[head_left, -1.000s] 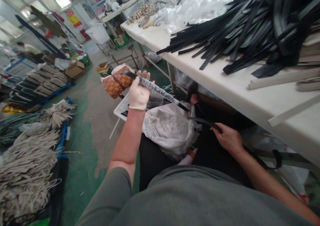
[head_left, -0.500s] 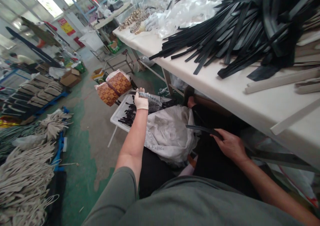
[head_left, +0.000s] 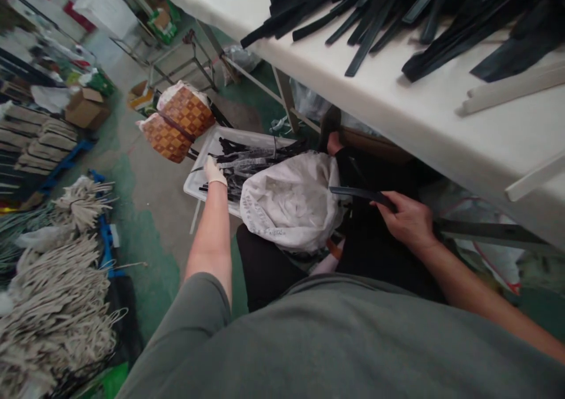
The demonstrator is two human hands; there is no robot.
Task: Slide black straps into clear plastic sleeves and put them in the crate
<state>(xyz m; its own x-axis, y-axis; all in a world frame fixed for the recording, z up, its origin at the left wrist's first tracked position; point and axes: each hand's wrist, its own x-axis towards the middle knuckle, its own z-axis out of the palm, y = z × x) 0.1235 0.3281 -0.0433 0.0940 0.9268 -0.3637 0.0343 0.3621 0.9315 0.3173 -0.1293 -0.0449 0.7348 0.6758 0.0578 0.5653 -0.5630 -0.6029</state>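
My left hand (head_left: pixel 214 170), in a pale glove or wrap, reaches to the left side of a white tray (head_left: pixel 193 182). Black strips (head_left: pixel 247 162) and clear plastic lie in the tray beside it; my fingers are too small and blurred to read. On the right, my right hand (head_left: pixel 406 215) is closed on one end of a black strip (head_left: pixel 357 193), which points left over my dark-clothed lap. Between my hands, a white sack (head_left: pixel 289 202) stands with its mouth open, overlapping the tray's near edge.
A white-covered table (head_left: pixel 353 102) bears long black strips (head_left: pixel 375 16) and pale strips. Left of the tray is a stool with a brown checkered cushion (head_left: pixel 179 122). Bundles of beige cord (head_left: pixel 57 311) lie at the far left, near a cardboard box (head_left: pixel 87 109).
My left hand has moved down and left to the tray's side, and the clear strip once across it now lies in the tray. My right hand still holds the black strip. The view has tilted down.
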